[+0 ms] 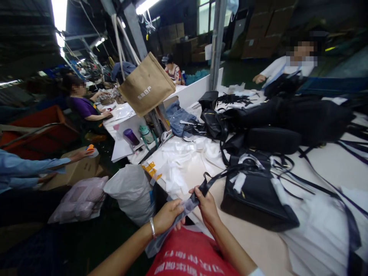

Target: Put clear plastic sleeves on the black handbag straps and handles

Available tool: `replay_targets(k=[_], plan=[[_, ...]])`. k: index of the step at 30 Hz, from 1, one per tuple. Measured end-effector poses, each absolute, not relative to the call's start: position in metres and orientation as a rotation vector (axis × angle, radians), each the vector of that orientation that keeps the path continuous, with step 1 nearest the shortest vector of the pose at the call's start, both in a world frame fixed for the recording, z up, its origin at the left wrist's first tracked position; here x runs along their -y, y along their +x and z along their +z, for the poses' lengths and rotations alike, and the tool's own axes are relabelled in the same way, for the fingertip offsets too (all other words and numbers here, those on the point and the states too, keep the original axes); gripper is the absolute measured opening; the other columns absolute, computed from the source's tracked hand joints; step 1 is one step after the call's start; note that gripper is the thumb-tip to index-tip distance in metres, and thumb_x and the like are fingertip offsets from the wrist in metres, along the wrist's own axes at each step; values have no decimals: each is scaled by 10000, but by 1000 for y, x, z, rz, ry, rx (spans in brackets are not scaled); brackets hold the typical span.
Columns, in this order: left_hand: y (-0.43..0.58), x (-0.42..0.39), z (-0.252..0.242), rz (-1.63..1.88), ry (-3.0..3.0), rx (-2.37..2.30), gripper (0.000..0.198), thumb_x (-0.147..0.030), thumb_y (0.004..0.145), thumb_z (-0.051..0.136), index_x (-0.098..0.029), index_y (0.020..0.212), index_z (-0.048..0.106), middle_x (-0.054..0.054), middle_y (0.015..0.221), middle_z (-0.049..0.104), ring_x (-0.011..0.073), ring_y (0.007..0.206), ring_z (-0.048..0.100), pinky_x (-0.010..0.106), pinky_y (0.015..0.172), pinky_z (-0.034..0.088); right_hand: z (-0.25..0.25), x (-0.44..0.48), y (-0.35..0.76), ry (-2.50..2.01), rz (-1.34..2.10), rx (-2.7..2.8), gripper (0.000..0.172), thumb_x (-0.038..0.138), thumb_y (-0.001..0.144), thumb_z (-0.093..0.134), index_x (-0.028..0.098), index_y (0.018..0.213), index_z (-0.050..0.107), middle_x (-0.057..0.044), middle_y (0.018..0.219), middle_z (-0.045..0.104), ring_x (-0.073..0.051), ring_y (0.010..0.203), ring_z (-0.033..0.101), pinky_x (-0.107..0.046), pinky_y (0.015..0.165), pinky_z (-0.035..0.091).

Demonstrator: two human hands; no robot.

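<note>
Both hands meet at the near edge of a white table [258,237]. My left hand [169,215], with a silver bracelet on the wrist, is closed on a clear plastic sleeve [156,245] that hangs down from it. My right hand [206,206] is closed on a black strap [218,177] whose end goes into that sleeve. The strap runs up and right to a black handbag [255,195] lying on the table just right of my right hand.
More black bags [287,122] and loose straps cover the table's far right. White wrapping paper [184,157] lies in the middle. A tan tote bag [147,85] hangs above. A white sack [133,191] stands on the floor at left. Other people work at nearby tables.
</note>
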State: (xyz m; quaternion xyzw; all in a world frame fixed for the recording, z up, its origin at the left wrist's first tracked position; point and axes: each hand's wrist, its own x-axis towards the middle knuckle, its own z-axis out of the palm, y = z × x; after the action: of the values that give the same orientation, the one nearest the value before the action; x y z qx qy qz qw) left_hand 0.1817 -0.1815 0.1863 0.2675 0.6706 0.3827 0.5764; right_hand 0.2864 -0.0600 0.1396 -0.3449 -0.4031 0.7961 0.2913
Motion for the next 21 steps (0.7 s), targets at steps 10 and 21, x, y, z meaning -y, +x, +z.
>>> replay_targets(k=[10,21], plan=[[198,147,192,877,962,-1955,344,-429,813,514,-196,1044,410,25,788,640,124,516,579,227,471,430,145,59,280,-951,1976,1005,450,583,792,511,158,874,635,-57,807,677,-163,659,556,-262,605,425],[187,145,179,672,1403,-2164,187,-325,919,296,-205,873,432,43,746,599,176,650,586,266,597,385,129,58,281,-895,2198,784,483,604,761,546,136,811,656,-69,774,674,-149,628,548,-260,597,419]])
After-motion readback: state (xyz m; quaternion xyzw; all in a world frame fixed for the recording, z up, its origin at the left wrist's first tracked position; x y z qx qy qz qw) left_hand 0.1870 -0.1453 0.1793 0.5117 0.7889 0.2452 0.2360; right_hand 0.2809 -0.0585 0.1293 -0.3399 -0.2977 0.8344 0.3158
